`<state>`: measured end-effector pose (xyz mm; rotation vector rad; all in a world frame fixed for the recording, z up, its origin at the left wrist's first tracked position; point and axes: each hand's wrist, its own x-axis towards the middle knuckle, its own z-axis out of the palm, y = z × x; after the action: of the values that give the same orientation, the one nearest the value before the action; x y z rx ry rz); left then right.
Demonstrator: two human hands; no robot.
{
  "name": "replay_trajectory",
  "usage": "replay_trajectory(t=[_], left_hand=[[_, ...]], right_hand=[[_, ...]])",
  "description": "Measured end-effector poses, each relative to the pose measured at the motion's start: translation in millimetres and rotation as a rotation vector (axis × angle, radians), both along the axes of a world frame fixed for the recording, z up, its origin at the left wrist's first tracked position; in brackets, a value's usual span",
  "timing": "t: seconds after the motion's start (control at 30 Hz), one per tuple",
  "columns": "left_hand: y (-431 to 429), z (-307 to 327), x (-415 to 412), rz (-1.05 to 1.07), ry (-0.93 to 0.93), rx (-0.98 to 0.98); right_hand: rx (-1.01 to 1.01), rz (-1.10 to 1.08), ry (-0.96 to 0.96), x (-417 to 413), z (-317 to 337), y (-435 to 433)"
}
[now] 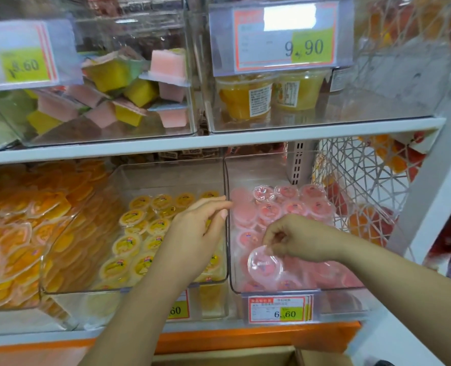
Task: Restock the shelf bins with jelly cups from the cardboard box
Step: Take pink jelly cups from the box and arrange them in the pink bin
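The step in hand is placing. The right hand (299, 240) holds one pink jelly cup (264, 263) by its rim, with the fingers curled down and pinching it. The cup hangs low over the front part of the pink bin (293, 289), just above the cups that already lie there. I judge that the next move needs only a small lowering and a release, so that the cup settles flat among the others.

The left hand (195, 233) is over the yellow bin (92, 291). Its fingers are almost straight, hold nothing, and reach to the wall between the two bins. Both forearms stretch forward from below, above the cardboard box (219, 357).
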<state>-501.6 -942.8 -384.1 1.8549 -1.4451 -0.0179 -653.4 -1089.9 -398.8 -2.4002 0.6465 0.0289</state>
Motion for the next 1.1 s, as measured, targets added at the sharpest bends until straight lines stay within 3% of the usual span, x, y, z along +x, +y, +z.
replay_trajectory(t=[0.27, 0.37, 0.5, 0.57, 1.1], left_hand=[[1, 0, 1, -0.007, 0.029, -0.014], [1, -1, 2, -0.006, 0.029, -0.018], [1, -2, 1, -0.014, 0.046, -0.025], [1, -3, 1, -0.019, 0.047, -0.028], [2, -2, 3, -0.009, 0.032, 0.016]], right_hand=[[0.143, -0.196, 0.008, 1, -16, -9], [0.345, -0.252, -0.006, -2, -12, -4], [0.713, -0.497, -0.238, 7, -11, -1], [0.805, -0.571, -0.298, 15, -13, -1], [0.744, -0.623, -0.120, 29, -22, 2]])
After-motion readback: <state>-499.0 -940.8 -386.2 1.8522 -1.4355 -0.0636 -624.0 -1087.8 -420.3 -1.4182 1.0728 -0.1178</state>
